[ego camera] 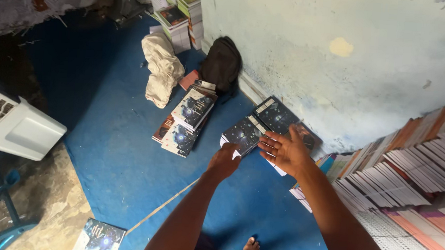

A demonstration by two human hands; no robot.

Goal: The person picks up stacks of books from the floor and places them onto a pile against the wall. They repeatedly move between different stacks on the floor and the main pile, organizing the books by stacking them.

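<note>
We look down at our two hands over a blue floor mat (111, 154) beside a pale wall (342, 55). Our left hand (225, 160) is curled at the near corner of a small stack of dark books (242, 134), its fingers closed on that corner; we cannot tell how many books it grips. The stack lies on the mat just ahead of the hand, with its long axis running away from us and rightward toward the wall. Our right hand (284, 151) is spread wide and flat, holding nothing, palm turned toward the stack, hovering just to its right and above a second pile of dark books (280, 116) that leans by the foot of the wall. The stack sits between the two hands, closer to the left.

Further left on the mat lies another heap of the same dark books (187, 121), its long axis pointing away from us. Behind it are a cream cloth bundle (161, 68) and a black backpack (221, 62) against the wall. Long rows of stacked books (417, 170) fill the right side. One dark book (98, 239) lies alone near the mat's near edge, and a white plastic appliance (11, 123) stands at the left.
</note>
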